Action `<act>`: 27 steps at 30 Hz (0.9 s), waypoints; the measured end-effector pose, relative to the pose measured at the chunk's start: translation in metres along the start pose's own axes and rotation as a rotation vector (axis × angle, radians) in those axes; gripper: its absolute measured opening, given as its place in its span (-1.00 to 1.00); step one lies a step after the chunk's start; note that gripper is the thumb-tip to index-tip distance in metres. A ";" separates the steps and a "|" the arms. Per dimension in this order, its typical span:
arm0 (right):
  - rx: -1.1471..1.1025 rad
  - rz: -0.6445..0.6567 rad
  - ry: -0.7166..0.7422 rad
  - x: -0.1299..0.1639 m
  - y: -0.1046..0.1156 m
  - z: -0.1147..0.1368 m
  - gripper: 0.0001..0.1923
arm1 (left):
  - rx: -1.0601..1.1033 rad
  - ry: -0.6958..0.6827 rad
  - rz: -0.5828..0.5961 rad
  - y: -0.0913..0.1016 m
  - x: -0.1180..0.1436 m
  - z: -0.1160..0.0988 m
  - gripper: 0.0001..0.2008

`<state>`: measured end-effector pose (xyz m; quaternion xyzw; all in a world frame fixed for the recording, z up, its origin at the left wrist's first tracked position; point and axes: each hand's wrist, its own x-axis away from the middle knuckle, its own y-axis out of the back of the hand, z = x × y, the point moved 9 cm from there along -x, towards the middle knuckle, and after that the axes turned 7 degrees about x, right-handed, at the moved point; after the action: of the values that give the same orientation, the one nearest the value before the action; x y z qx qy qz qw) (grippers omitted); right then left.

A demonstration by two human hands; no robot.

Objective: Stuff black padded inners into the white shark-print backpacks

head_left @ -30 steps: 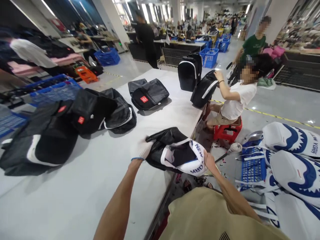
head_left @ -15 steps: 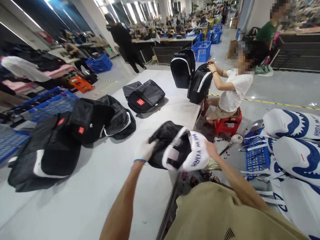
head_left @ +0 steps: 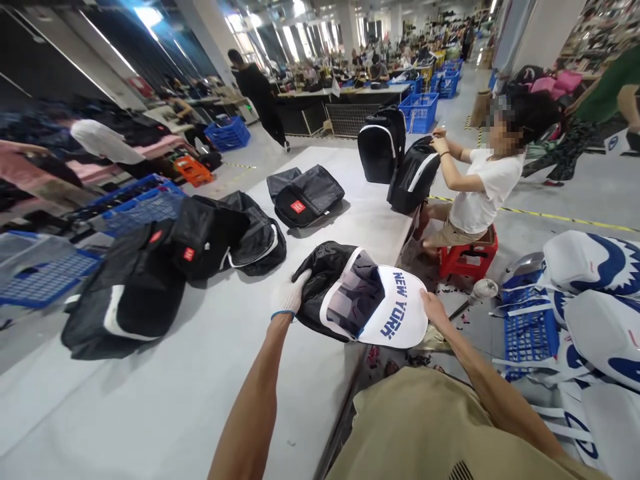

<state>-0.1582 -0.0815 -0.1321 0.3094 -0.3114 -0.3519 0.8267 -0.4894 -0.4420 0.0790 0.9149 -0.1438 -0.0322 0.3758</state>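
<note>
Between my hands is a backpack (head_left: 320,293) with black fabric on its left and a white flap on its right lettered "NEW YORK" in blue. Its mouth gapes, and dark mesh-like lining shows inside. My left hand (head_left: 293,293), in a white glove with a blue cuff, grips the black side. With bare fingers my right hand (head_left: 434,310) pinches the edge of the white flap. The bag is over the right edge of the white table (head_left: 240,373). Behind it on the table lies a black bag with a red label (head_left: 310,200).
More black backpacks (head_left: 135,293) lie along the table's left. At the far end a co-worker in a white shirt (head_left: 487,180) sits on a red stool (head_left: 470,257), handling a black backpack (head_left: 413,177). White-and-blue bags (head_left: 600,327) and a blue crate (head_left: 530,333) stand at right.
The white flap has been pulled out flatter and the bag's mouth is wider, showing its lining. Both hands keep their hold. The whole view has shifted a little to the left.
</note>
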 end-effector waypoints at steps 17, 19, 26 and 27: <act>0.585 -0.340 1.370 0.108 0.079 0.233 -0.35 | 0.776 0.053 0.656 -0.140 0.055 -0.101 -0.36; 0.557 -0.373 1.385 0.107 0.095 0.225 -0.52 | 0.736 0.005 0.738 -0.150 0.056 -0.126 -0.33; 0.213 -0.503 1.041 0.120 0.129 0.129 -0.68 | 0.407 -0.260 0.982 -0.209 0.089 -0.204 -0.33; 0.164 -0.544 0.969 0.129 0.134 0.109 -0.68 | 0.363 -0.351 0.947 -0.215 0.097 -0.213 -0.37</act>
<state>-0.1139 -0.1376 0.0713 0.5680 0.1685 -0.3447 0.7282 -0.3099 -0.1795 0.0865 0.7809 -0.6048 0.0138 0.1554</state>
